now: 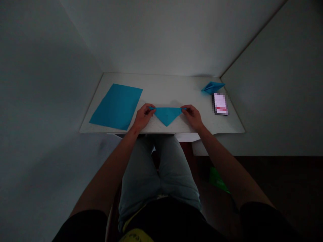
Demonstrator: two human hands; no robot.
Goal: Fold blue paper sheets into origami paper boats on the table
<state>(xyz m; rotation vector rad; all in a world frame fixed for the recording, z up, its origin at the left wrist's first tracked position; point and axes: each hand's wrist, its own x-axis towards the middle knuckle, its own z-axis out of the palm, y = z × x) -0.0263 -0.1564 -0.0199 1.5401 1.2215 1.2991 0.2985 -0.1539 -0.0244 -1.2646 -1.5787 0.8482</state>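
Note:
A folded sheet of blue paper [172, 113], triangular with its point towards me, is stretched between my hands near the table's front edge. A short vertical crease or slit line runs up from its lower point. My left hand [144, 116] pinches the left corner between thumb and fingers. At the opposite corner, my right hand [192, 116] grips the paper in the same kind of pinch. Both wrists rest close to the front edge.
A flat sheet of blue paper [117, 106] lies on the white table [161, 87] at the left. Towards the back right sits a folded blue paper shape [213, 87], just behind a phone [220, 104] with a lit, blurred screen. Walls enclose the table's back and sides.

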